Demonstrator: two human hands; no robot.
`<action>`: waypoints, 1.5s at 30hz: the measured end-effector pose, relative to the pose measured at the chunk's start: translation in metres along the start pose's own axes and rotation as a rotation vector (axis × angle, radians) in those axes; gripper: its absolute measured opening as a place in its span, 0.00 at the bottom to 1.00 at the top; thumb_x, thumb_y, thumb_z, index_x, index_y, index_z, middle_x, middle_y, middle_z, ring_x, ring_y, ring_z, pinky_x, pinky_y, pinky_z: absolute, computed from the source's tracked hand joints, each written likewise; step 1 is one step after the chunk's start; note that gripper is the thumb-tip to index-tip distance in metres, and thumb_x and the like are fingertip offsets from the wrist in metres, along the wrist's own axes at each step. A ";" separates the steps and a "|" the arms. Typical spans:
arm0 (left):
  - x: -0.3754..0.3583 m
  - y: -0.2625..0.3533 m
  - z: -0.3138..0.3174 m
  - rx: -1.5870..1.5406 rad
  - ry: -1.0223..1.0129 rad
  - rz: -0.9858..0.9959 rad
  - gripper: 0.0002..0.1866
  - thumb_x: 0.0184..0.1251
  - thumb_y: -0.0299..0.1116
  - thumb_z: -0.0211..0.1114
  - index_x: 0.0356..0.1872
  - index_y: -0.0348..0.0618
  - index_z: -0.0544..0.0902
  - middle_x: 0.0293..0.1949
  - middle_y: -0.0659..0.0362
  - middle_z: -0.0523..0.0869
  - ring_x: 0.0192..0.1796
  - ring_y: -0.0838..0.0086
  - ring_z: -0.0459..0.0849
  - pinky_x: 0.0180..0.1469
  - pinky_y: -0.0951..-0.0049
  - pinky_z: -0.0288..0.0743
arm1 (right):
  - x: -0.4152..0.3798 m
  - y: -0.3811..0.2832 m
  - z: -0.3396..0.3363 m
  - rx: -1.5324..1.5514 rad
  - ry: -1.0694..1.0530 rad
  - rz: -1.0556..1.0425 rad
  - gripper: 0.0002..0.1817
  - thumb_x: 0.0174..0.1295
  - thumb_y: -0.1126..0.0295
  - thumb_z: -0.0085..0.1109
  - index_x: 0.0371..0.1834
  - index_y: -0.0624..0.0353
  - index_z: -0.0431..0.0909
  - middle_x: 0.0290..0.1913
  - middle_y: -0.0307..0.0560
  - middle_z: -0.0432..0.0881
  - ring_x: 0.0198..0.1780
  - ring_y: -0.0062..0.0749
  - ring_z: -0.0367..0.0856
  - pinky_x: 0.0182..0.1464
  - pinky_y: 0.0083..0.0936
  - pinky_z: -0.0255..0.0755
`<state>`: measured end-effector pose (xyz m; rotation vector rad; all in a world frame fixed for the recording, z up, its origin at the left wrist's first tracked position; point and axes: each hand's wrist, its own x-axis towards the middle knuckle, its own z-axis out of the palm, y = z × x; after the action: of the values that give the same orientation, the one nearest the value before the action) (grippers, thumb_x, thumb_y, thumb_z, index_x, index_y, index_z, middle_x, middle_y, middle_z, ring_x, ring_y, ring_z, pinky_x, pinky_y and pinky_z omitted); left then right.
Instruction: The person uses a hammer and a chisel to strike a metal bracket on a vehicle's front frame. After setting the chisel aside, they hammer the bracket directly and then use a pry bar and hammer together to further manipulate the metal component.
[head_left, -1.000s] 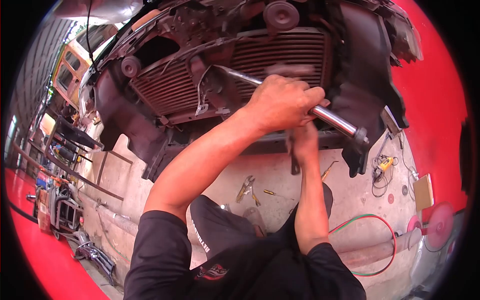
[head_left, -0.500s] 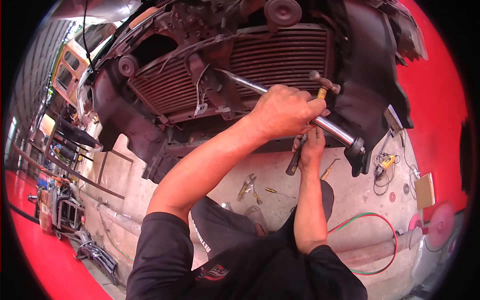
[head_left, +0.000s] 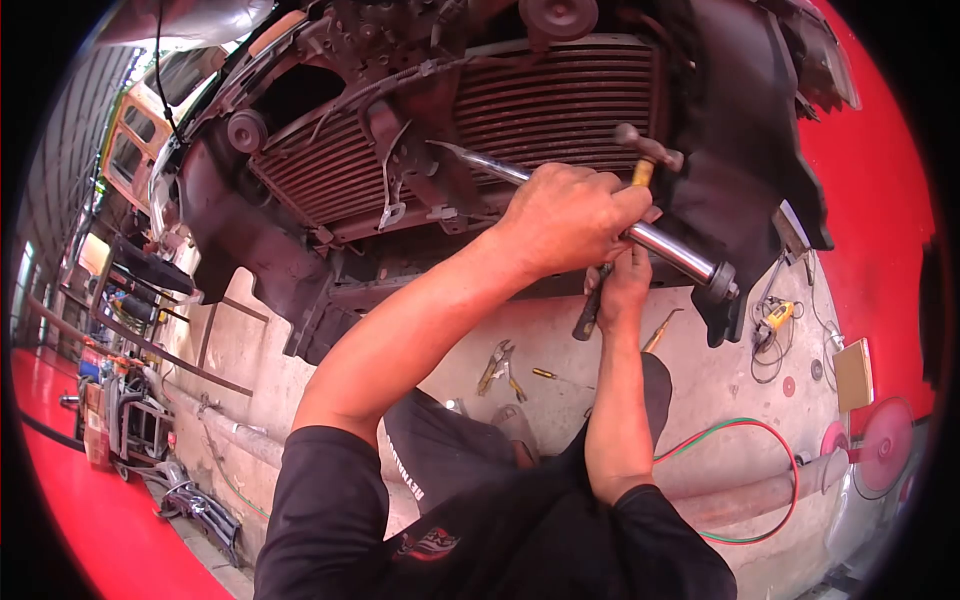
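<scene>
My left hand (head_left: 570, 215) is closed around a shiny metal bar (head_left: 675, 252). The bar slants from its pointed end near the car's front down to a thick round end at right. A hammer (head_left: 642, 172) with a yellow neck and dark grip stands head up beside the left hand, its shaft partly hidden by that hand. My right hand (head_left: 625, 285) is just below, its fingers against the hammer's dark grip and partly covered. Ahead lies the exposed car front (head_left: 330, 265) with a slatted radiator (head_left: 560, 100) and a bent metal bracket (head_left: 393, 190).
Pliers (head_left: 495, 368) and a screwdriver (head_left: 545, 374) lie on the concrete floor. At right are a yellow power tool (head_left: 776, 316), a red and green hose (head_left: 795, 470) and a pipe (head_left: 740, 500). A metal frame (head_left: 170, 350) stands at left.
The view has shifted slightly. Both hands keep their holds, and the bar and hammer stay in nearly the same place, the hammer head a little higher in view.
</scene>
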<state>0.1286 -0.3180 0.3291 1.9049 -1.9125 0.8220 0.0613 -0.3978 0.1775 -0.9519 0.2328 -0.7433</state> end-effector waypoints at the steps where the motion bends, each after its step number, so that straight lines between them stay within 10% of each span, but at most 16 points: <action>1: -0.001 0.000 0.000 0.005 0.006 0.007 0.08 0.61 0.40 0.72 0.31 0.50 0.83 0.21 0.59 0.83 0.25 0.61 0.86 0.28 0.58 0.79 | -0.004 -0.001 0.003 0.022 -0.027 -0.009 0.14 0.79 0.61 0.49 0.36 0.56 0.74 0.25 0.36 0.75 0.17 0.17 0.70 0.17 0.20 0.64; 3: -0.001 0.001 0.001 0.003 0.016 0.026 0.09 0.61 0.41 0.71 0.30 0.50 0.82 0.21 0.59 0.82 0.25 0.61 0.86 0.28 0.58 0.78 | -0.003 0.023 -0.010 -0.290 -0.214 -0.244 0.13 0.78 0.58 0.51 0.38 0.53 0.74 0.25 0.35 0.74 0.18 0.17 0.70 0.17 0.19 0.63; 6: -0.007 0.005 0.000 0.013 0.050 0.053 0.10 0.61 0.42 0.72 0.29 0.50 0.82 0.21 0.59 0.82 0.25 0.61 0.86 0.27 0.59 0.78 | 0.002 0.002 -0.020 -0.377 -0.337 -0.046 0.13 0.77 0.57 0.53 0.39 0.52 0.73 0.24 0.34 0.73 0.19 0.16 0.70 0.18 0.19 0.63; 11: -0.004 0.000 0.007 -0.032 0.126 0.067 0.18 0.61 0.42 0.73 0.22 0.48 0.73 0.18 0.60 0.76 0.22 0.59 0.81 0.25 0.58 0.73 | 0.004 -0.014 -0.004 0.071 0.014 -0.003 0.09 0.80 0.61 0.50 0.44 0.54 0.74 0.23 0.32 0.71 0.18 0.15 0.67 0.18 0.17 0.62; 14: -0.001 0.002 0.002 -0.006 0.122 0.086 0.18 0.60 0.42 0.74 0.22 0.48 0.73 0.18 0.60 0.76 0.22 0.59 0.81 0.24 0.59 0.73 | 0.004 -0.001 -0.002 -0.230 -0.175 -0.193 0.11 0.80 0.60 0.49 0.44 0.55 0.74 0.23 0.34 0.73 0.17 0.17 0.67 0.17 0.19 0.62; 15: -0.002 0.007 -0.001 0.016 0.129 0.064 0.18 0.60 0.42 0.74 0.22 0.48 0.73 0.18 0.60 0.76 0.22 0.59 0.81 0.24 0.59 0.73 | -0.006 -0.006 -0.011 -0.374 -0.338 0.169 0.12 0.80 0.60 0.49 0.42 0.56 0.75 0.24 0.35 0.74 0.18 0.18 0.69 0.17 0.20 0.62; 18: 0.000 0.001 -0.009 0.037 0.149 0.068 0.19 0.61 0.42 0.74 0.22 0.47 0.73 0.18 0.60 0.76 0.21 0.60 0.80 0.24 0.60 0.72 | 0.002 -0.004 -0.031 -0.360 -0.430 0.243 0.14 0.80 0.59 0.49 0.39 0.56 0.75 0.24 0.35 0.74 0.18 0.18 0.70 0.17 0.20 0.62; 25: -0.005 0.000 -0.001 -0.051 0.150 0.099 0.19 0.61 0.41 0.74 0.22 0.47 0.72 0.17 0.59 0.75 0.21 0.59 0.80 0.24 0.59 0.72 | -0.002 -0.011 0.007 -0.013 -0.033 -0.104 0.13 0.78 0.57 0.51 0.47 0.55 0.73 0.27 0.36 0.74 0.17 0.18 0.70 0.17 0.18 0.65; 30: -0.012 0.002 -0.003 -0.041 0.148 0.078 0.17 0.57 0.38 0.74 0.23 0.47 0.73 0.19 0.59 0.76 0.23 0.60 0.81 0.24 0.59 0.71 | 0.001 -0.033 -0.007 -0.364 -0.348 0.104 0.13 0.79 0.54 0.50 0.46 0.51 0.73 0.23 0.34 0.72 0.17 0.18 0.69 0.18 0.19 0.64; 35: -0.006 -0.001 -0.001 -0.061 0.142 0.092 0.15 0.54 0.36 0.74 0.23 0.47 0.73 0.19 0.60 0.77 0.23 0.61 0.81 0.25 0.60 0.73 | 0.011 -0.031 -0.007 -0.104 -0.028 -0.055 0.19 0.80 0.50 0.47 0.46 0.54 0.76 0.22 0.32 0.70 0.16 0.13 0.66 0.17 0.16 0.59; 45: -0.002 -0.004 -0.011 -0.025 0.178 0.126 0.10 0.60 0.41 0.72 0.30 0.50 0.81 0.19 0.59 0.82 0.24 0.62 0.85 0.28 0.59 0.79 | -0.002 -0.013 -0.004 -0.471 -0.239 0.057 0.12 0.79 0.64 0.48 0.37 0.56 0.74 0.22 0.35 0.73 0.17 0.18 0.71 0.17 0.19 0.63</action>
<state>0.1311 -0.3094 0.3375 1.6501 -1.9383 0.9646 0.0516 -0.4043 0.1857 -1.4639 0.2286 -0.5225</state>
